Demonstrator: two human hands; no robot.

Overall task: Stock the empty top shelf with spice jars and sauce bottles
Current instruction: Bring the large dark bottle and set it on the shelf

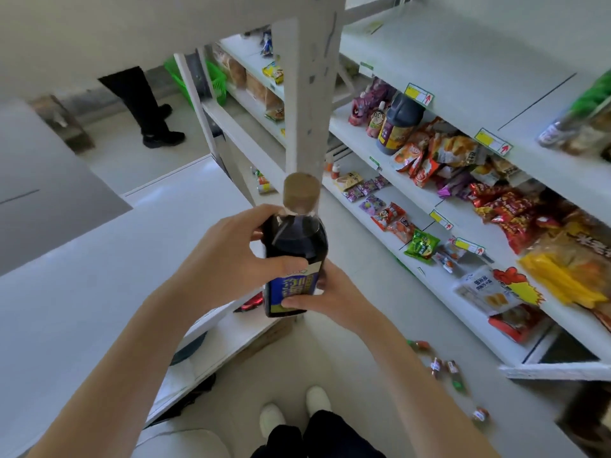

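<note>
step in hand: transfer of one sauce bottle [294,239], held upright in mid-air over the floor [344,358]. left hand [224,259] fingers wrap its shoulder; right hand [334,299] fingers wrap its base. next move likely requires lifting it onto the bare top shelf [99,259], upright.

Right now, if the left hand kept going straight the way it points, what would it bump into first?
The sauce bottle, which the left hand already grips. Past that, probably the white upright post, though depth is unclear.
</note>
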